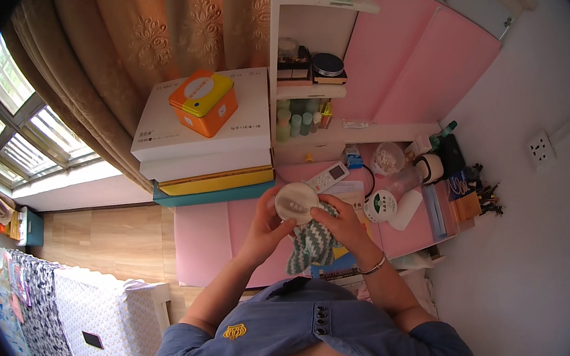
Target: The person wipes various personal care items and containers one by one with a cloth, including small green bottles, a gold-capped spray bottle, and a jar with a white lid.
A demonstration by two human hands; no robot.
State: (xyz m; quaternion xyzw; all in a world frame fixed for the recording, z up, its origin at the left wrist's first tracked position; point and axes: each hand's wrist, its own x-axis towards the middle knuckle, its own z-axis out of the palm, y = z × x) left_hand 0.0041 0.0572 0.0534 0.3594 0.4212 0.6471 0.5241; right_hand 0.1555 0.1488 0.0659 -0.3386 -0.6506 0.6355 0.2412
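Between my two hands is a round, pale lidded container, its flat top turned up toward me. My left hand wraps the left side of it, the thumb at its lower rim. On the other side my right hand has its thumb on the edge of the top. A grey-green and white striped cloth hangs from under the right hand, bunched below the container. Beneath the hands lies the pink desk top. A white remote control rests just beyond the container.
Beside the remote stand a tub of cotton swabs and a white round container with a green label. Stacked boxes bear an orange and yellow tin at the left. Shelves hold cosmetics. A bed is at lower left.
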